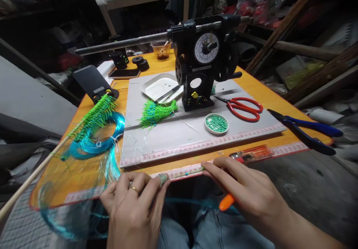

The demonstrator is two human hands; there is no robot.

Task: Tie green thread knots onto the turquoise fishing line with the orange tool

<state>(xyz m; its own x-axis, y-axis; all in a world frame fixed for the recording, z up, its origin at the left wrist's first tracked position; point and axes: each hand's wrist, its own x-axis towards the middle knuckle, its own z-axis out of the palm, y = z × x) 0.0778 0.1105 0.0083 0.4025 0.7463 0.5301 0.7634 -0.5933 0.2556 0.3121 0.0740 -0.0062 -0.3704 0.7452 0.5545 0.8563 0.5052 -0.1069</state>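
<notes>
My left hand [137,200], with a ring and a greenish wrap on one finger, is closed in a pinch at the table's front edge, over a paper measuring tape [184,172]. My right hand [246,189] is closed around an orange-handled tool [226,202] whose working end is hidden; its fingertips press on the tape. A thin line with small green and blue bits seems to run along the tape between my hands. Teal fishing line [113,163] trails down beside my left hand from a coil [96,146]. An orange lighter [254,154] lies just beyond my right hand.
A grey board [167,141] carries a black geared machine with a dial [195,70], a green-tipped bundle [158,113], a dish of green beads [216,124], red scissors [246,109] and a white tray [159,85]. Blue-handled pliers [307,129] overhang the right edge. A stick [41,169] juts out left.
</notes>
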